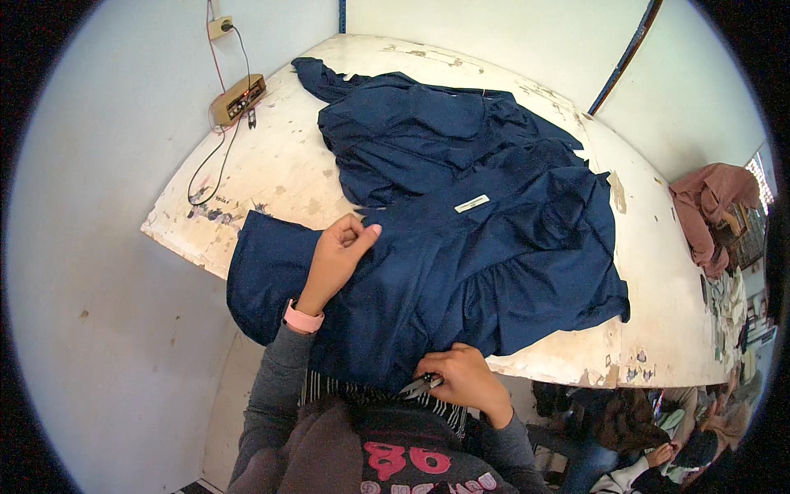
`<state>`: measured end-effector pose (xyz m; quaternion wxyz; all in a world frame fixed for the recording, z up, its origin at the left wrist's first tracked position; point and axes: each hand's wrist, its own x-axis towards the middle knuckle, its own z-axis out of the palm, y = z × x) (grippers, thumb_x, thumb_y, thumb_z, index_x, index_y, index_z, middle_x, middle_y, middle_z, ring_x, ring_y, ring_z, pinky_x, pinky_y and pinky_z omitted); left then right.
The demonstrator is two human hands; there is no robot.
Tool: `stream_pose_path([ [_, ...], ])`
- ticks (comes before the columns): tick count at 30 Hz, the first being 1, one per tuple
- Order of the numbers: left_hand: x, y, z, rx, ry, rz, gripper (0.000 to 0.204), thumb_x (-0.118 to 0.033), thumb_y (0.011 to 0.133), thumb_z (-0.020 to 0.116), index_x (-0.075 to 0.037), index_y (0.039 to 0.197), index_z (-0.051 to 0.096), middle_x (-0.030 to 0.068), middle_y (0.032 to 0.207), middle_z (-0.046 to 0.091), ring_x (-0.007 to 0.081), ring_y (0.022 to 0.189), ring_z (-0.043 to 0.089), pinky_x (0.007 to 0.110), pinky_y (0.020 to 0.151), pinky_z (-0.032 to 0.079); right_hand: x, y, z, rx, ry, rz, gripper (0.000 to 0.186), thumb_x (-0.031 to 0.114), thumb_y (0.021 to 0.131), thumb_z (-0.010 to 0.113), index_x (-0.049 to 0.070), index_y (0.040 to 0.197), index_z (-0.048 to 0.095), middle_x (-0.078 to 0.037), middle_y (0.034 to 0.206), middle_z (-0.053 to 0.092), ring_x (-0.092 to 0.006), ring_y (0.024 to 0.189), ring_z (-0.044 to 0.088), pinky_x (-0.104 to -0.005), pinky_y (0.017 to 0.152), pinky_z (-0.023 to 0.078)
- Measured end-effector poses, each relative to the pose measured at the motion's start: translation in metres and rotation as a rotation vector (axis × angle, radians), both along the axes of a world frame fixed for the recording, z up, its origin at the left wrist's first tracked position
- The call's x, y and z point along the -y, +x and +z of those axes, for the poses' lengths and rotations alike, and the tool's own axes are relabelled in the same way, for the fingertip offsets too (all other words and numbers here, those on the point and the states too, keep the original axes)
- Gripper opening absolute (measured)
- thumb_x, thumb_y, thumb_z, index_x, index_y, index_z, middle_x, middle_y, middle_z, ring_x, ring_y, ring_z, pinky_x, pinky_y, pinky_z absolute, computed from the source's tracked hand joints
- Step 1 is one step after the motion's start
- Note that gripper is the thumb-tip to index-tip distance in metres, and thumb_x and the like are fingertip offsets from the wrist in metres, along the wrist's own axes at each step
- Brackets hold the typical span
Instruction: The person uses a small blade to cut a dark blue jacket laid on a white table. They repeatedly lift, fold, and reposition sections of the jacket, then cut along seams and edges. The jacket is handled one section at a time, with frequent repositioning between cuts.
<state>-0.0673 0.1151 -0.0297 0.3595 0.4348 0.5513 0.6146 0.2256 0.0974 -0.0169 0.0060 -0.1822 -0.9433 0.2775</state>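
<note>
A navy blue garment (411,280) with a small white label (471,204) lies spread and creased over the near side of the table, its lower part hanging toward me. My left hand (339,257) is over its left part, fingers curled into a pinch; what they hold, if anything, cannot be made out. Down at the near edge, my right hand (465,377) grips thread snips (421,384), their metal blades pointing left beside the cloth. Farther back, more navy cloth (403,123) lies rumpled, partly overlapped by the nearer garment.
The white table (271,177) has worn, peeling paint. On its far left sits a brown box-shaped device (239,100) with cables running to a wall socket (220,28). One person (712,210) is at the far right; other people (634,428) are below the table's right edge.
</note>
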Motion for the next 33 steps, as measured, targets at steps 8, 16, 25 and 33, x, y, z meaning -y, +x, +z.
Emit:
stream_pose_path([
  [8, 0.017, 0.016, 0.017, 0.416, 0.145, -0.123, 0.031, 0.004, 0.093, 0.068, -0.010, 0.106, 0.044, -0.0002, 0.088, 0.061, 0.0041, 0.077, 0.054, 0.020, 0.068, 0.043, -0.013, -0.001, 0.036, -0.257, -0.334, 0.024, 0.045, 0.023, 0.081, 0.079, 0.016, 0.123, 0.067, -0.001, 0.103, 0.071, -0.0210, 0.085, 0.066, -0.0337, 0.078, 0.045],
  [16, 0.038, 0.034, 0.040, 0.556, 0.177, -0.324, 0.062, 0.018, 0.088, 0.061, -0.008, 0.135, 0.031, 0.0248, 0.136, 0.057, 0.0239, 0.119, 0.065, 0.029, 0.096, 0.054, -0.030, -0.029, 0.051, -0.678, -0.052, -0.394, 0.038, 0.003, 0.082, 0.076, 0.003, 0.118, 0.067, -0.007, 0.104, 0.069, -0.0192, 0.091, 0.063, -0.0300, 0.078, 0.047],
  [25, 0.048, 0.041, 0.040, 0.593, 0.165, -0.384, 0.068, 0.021, 0.085, 0.060, -0.011, 0.138, 0.033, 0.0204, 0.136, 0.059, 0.0243, 0.121, 0.064, 0.031, 0.099, 0.053, -0.043, -0.054, 0.063, -0.758, 0.385, -0.334, 0.029, 0.009, 0.082, 0.076, 0.008, 0.111, 0.070, -0.006, 0.095, 0.071, -0.0244, 0.078, 0.062, -0.0365, 0.070, 0.040],
  [33, 0.049, 0.042, 0.042, 0.627, 0.169, -0.402, 0.067, 0.021, 0.085, 0.061, -0.010, 0.139, 0.034, 0.0199, 0.135, 0.060, 0.0242, 0.122, 0.064, 0.031, 0.100, 0.053, -0.044, -0.059, 0.064, -0.772, 0.461, -0.273, 0.030, 0.009, 0.082, 0.076, 0.009, 0.112, 0.071, -0.006, 0.096, 0.072, -0.0236, 0.076, 0.061, -0.0366, 0.069, 0.040],
])
